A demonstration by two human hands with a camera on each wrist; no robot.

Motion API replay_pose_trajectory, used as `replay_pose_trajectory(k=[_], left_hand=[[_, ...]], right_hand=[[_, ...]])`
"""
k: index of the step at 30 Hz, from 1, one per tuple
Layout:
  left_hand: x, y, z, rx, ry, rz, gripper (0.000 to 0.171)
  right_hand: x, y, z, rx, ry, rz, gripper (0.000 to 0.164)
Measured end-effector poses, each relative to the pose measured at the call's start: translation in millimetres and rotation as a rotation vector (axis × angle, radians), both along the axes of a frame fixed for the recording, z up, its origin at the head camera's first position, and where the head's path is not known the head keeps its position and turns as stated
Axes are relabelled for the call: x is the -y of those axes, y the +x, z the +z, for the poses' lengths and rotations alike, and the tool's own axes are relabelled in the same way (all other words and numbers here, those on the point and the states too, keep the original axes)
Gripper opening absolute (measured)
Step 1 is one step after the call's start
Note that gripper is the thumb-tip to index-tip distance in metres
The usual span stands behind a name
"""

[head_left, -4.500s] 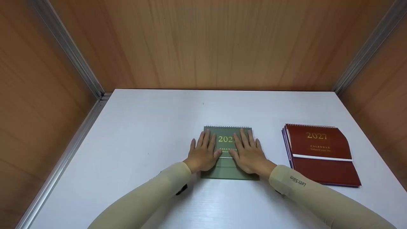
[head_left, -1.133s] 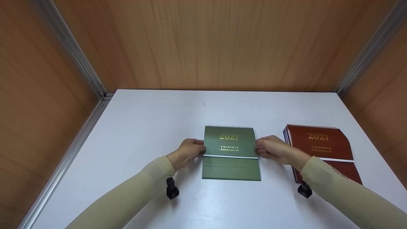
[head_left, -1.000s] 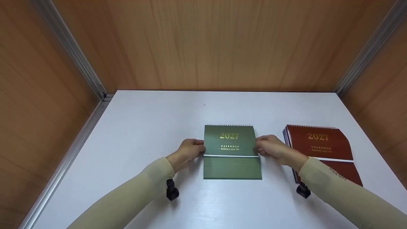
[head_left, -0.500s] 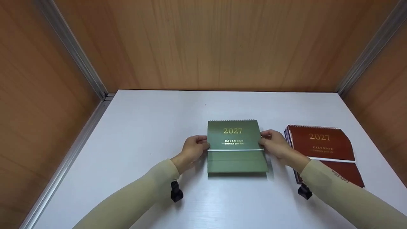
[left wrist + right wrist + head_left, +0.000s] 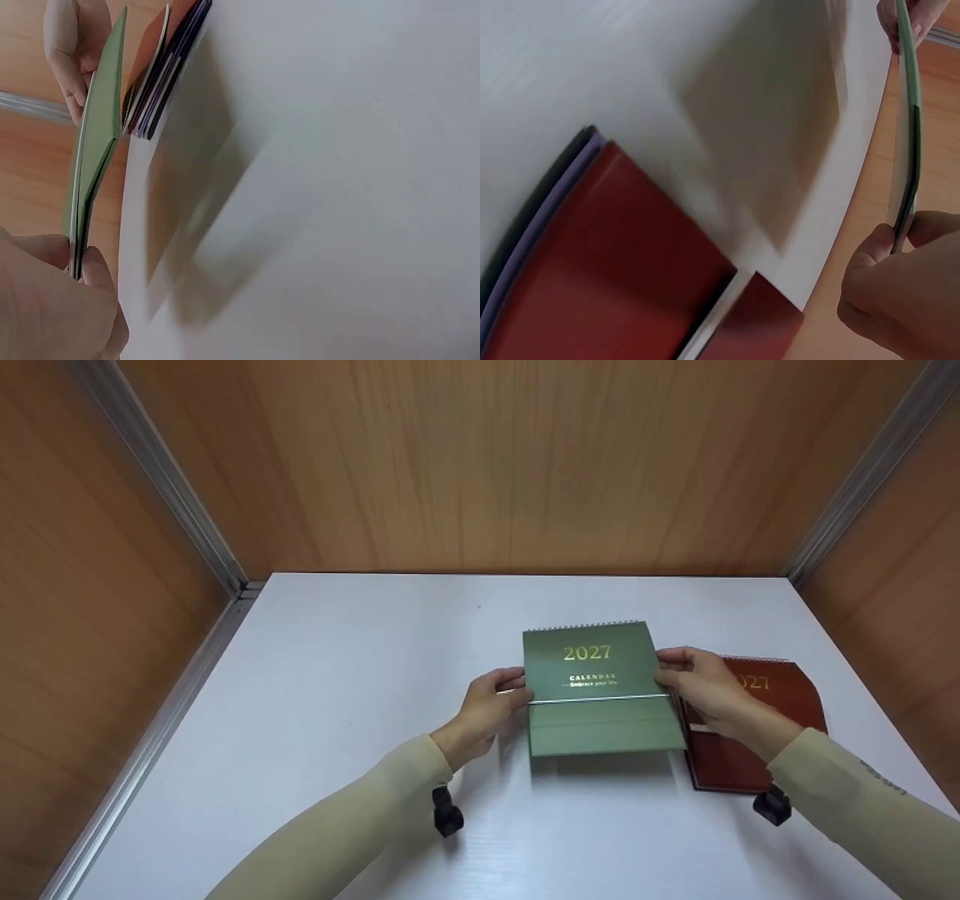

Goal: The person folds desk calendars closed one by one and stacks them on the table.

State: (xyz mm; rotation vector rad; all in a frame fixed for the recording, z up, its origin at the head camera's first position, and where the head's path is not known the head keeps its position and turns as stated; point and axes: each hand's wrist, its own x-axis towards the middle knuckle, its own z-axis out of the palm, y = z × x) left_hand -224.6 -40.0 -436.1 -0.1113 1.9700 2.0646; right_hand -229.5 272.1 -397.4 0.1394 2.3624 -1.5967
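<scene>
A green 2027 desk calendar (image 5: 592, 727) with a wire binding along its top is held up off the white table, slightly tilted. My left hand (image 5: 487, 709) pinches its left edge between thumb and fingers; the same grip shows in the left wrist view, with the calendar (image 5: 101, 120) seen nearly edge-on. On the opposite edge my right hand (image 5: 709, 686) pinches it too, thumb in front. A stack of calendars with a red 2027 calendar (image 5: 731, 761) on top lies to the right, partly hidden behind my right hand and wrist.
Under the green calendar, its shadow falls on the white table (image 5: 360, 660). Purple and dark covers (image 5: 536, 210) show beneath the red calendar in the right wrist view. A wood-grain panel (image 5: 480, 465) stands along the back, with side panels left and right.
Earlier both palms lay flat on the green calendar; then the hands took its side edges. It has since been lifted off the table and moved right, toward the red calendar, turning slightly.
</scene>
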Motion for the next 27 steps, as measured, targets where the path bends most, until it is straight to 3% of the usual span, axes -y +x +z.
replay_pose_trajectory(k=[10, 19, 27], left_hand=[[-53, 0.3, 13.5, -0.036, 0.072, -0.077, 0.052], [-99, 0.9, 7.7, -0.034, 0.15, -0.089, 0.05], [-129, 4.8, 2.1, -0.039, 0.192, -0.105, 0.052]], right_hand=[[-61, 6.3, 13.4, 0.029, 0.031, -0.002, 0.062], [-111, 12.9, 16.0, 0.043, 0.103, -0.002, 0.066], [-146, 16.5, 4.3, 0.063, 0.121, 0.03, 0.068]])
